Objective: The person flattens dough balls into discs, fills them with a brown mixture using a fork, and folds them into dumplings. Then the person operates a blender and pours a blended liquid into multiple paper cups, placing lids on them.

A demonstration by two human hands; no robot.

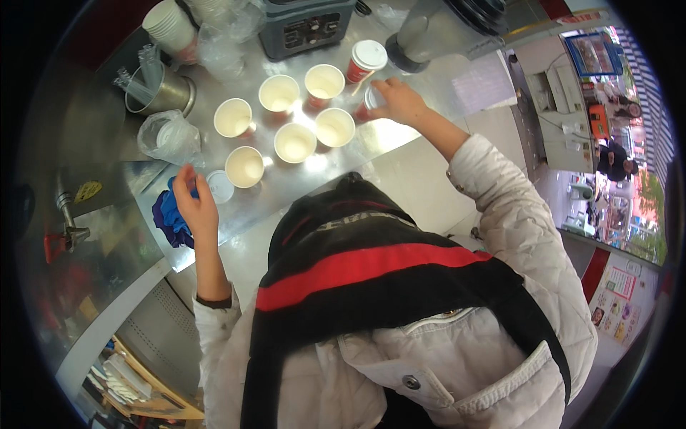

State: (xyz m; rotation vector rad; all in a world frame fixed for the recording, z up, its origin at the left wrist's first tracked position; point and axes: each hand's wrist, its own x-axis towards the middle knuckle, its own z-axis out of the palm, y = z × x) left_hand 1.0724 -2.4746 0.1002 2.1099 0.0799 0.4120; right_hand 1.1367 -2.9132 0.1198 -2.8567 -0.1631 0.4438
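Several open paper cups, white inside with red outsides, stand upright on the steel counter; one paper cup (295, 143) is near the middle. At the right of the group my right hand (401, 102) has its fingers closed round the top of a lidded paper cup (366, 106), partly hidden by the fingers. Behind it stands another red cup with a white lid (368, 55), a thin pale stick (363, 83) in front of it. My left hand (197, 207) is raised at the left with fingers stretched and apart, nothing in it, beside a flat white lid (220, 186) and a blue cloth (170, 214).
Along the back are stacked cups (170, 27), a dark machine base (304, 28) and a blender jug (446, 32). A metal container with clear tubes (161, 93) and a plastic bag of lids (170, 137) stand left. The steel counter's (386, 137) front edge runs close to me.
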